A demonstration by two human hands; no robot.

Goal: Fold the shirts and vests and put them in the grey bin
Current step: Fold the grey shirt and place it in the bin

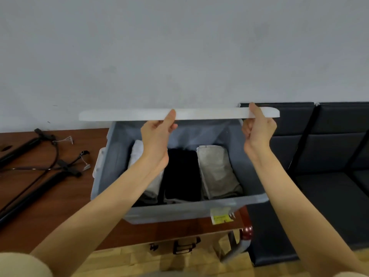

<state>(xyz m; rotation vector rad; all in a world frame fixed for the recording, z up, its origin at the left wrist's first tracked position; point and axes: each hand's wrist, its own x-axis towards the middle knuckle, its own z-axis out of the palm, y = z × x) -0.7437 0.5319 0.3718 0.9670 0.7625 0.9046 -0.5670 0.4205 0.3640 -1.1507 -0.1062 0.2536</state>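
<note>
Grey bin (179, 212) holds three folded garments (217, 172).

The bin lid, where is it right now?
In the head view, the white lid is held level above the open grey bin, gripped by the left hand near its middle and the right hand near its right end.

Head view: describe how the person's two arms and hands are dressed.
Both forearms are bare from elbow to wrist, with no watch, bracelet or glove on the left hand or the right hand. No rings are visible. At the bottom corners of the frame, pale cream-coloured fabric shows, apparently short sleeves ending near the elbows.
</note>
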